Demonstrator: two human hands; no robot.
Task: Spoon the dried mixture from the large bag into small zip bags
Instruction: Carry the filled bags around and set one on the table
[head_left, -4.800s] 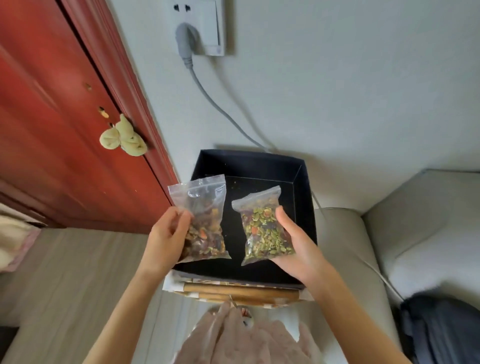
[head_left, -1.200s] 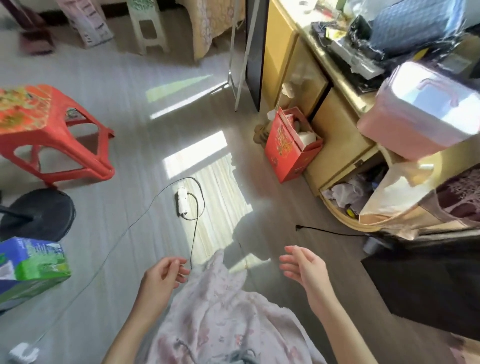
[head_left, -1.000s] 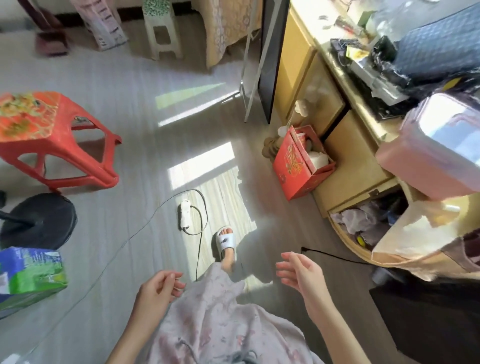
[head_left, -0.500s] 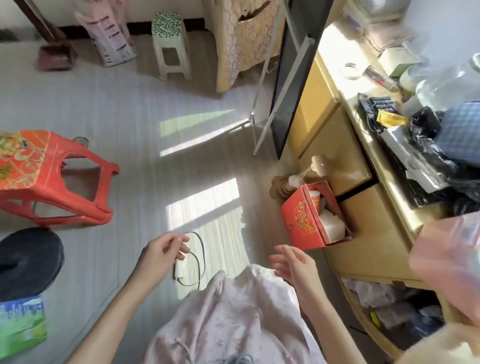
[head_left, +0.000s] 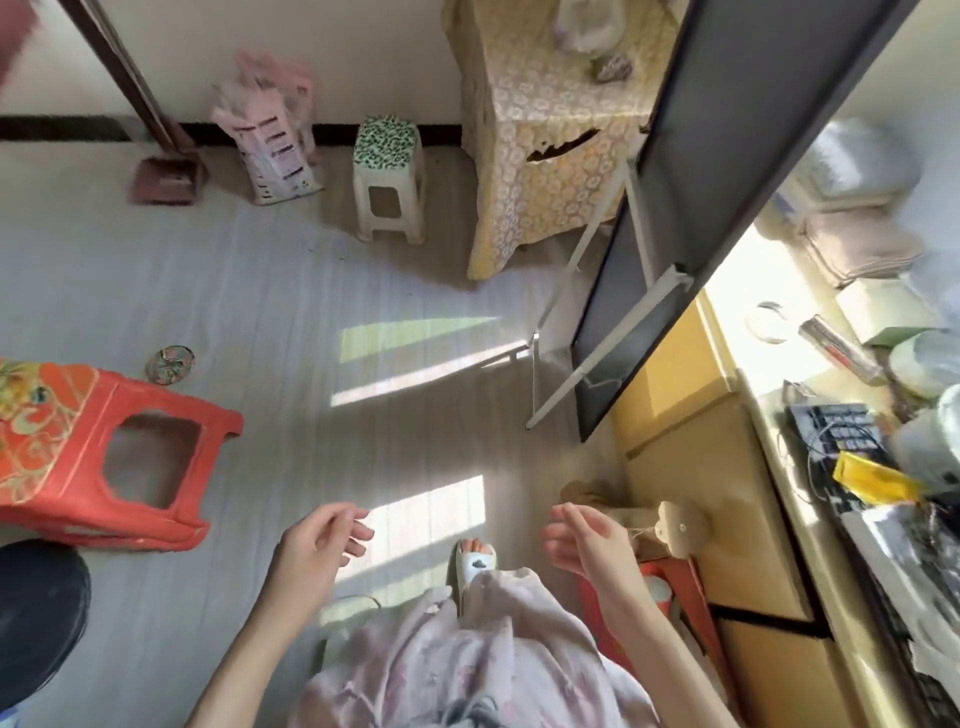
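Bare, loosely curled and empty, the left hand (head_left: 317, 545) and right hand (head_left: 587, 540) hover; the right is nearer the yellow wooden counter (head_left: 691, 415). No bag visible.

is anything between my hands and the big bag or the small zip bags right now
Can't say: neither the large bag nor any small zip bag is identifiable in this view. Both the left hand and right hand are empty over bare floor.
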